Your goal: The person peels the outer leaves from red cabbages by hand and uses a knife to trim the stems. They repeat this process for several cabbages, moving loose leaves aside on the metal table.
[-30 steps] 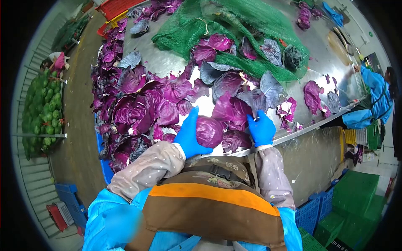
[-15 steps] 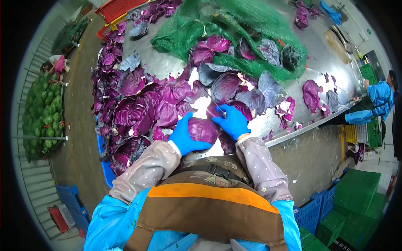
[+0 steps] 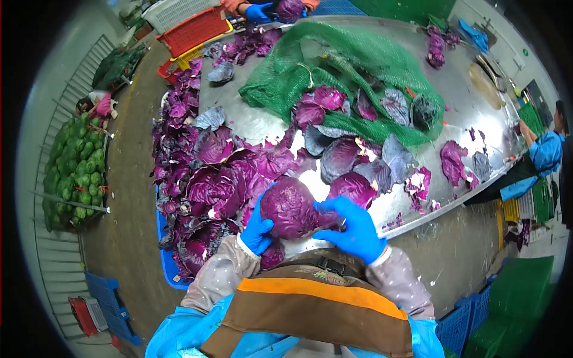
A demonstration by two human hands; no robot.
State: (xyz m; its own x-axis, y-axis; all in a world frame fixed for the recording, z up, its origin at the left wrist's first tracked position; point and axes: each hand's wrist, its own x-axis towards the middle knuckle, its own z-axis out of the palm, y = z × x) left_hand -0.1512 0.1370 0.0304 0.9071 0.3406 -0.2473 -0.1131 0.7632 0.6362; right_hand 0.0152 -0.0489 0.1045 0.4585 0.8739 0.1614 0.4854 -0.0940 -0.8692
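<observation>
A round red cabbage is lifted close in front of my apron. My left hand wraps its left side, the fingers partly hidden behind it. On the other side my right hand is closed on an outer cabbage leaf that bends away from the head. A small dark tip shows by the right fingers; I cannot tell what it is. Just beyond the hands lies another red cabbage among loose leaves. To the left, a heap of purple leaves covers the table side.
A green mesh bag with leaves around it lies on the metal table. A blue bin stands at the left edge under the leaves. Across the table a co-worker's gloved hand holds a cabbage; another person stands right.
The cabbage has come up nearer and its face has turned. My right hand has moved from above it to its right side, onto a leaf. The view has shifted, showing the co-worker across.
</observation>
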